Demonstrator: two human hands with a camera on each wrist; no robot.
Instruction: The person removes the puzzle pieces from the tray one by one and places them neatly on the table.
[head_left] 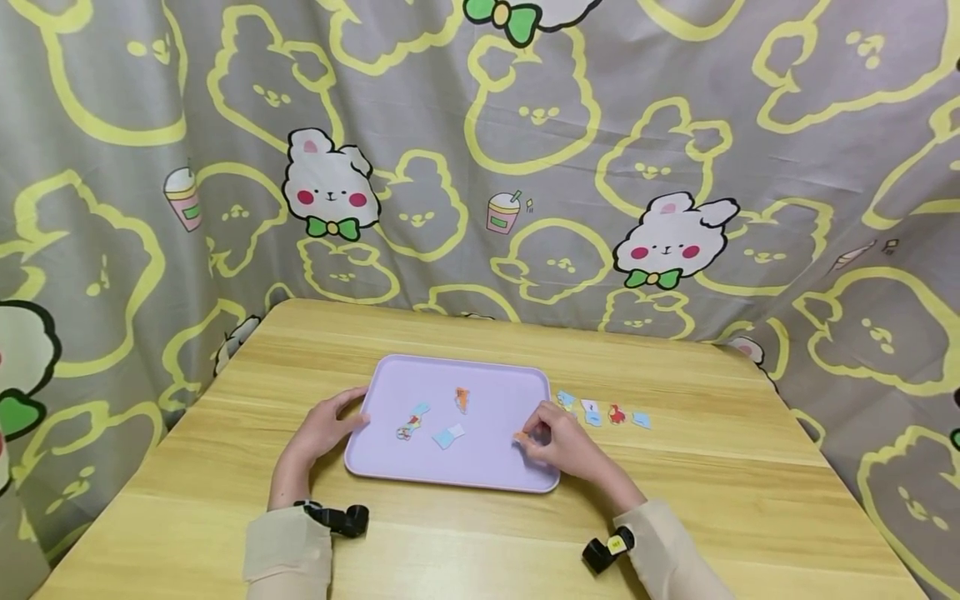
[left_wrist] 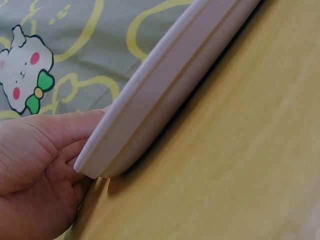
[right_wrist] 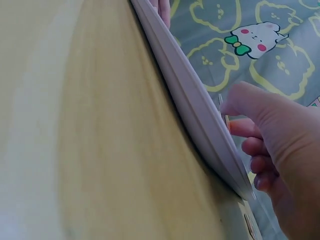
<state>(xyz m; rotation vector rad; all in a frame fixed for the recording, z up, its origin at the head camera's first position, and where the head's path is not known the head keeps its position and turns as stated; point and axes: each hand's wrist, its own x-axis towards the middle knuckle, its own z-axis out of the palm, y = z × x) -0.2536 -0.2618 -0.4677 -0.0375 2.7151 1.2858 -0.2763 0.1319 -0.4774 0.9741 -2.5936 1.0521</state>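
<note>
A lilac tray [head_left: 480, 474] lies on the table, with small printed puzzle pieces on it. My left hand [head_left: 327, 431] grips the tray's left rim, its thumb over the edge; the left wrist view shows the fingers [left_wrist: 75, 150] partly hidden behind the rim. Above the tray's right side, my right hand [head_left: 561, 442] pinches an orange puzzle piece [head_left: 520, 437] between thumb and forefinger. On the tray are another orange piece [head_left: 462, 399], a joined multicoloured strip [head_left: 413, 422] and a light blue and white piece [head_left: 448, 436]. In the right wrist view, the pinched piece is mostly hidden.
Right of the tray, several loose pieces lie in a row on the wooden table [head_left: 712, 475], among them a red one [head_left: 617, 414] and a pale blue one [head_left: 641, 419]. A patterned grey curtain [head_left: 450, 167] hangs behind the table and along its sides.
</note>
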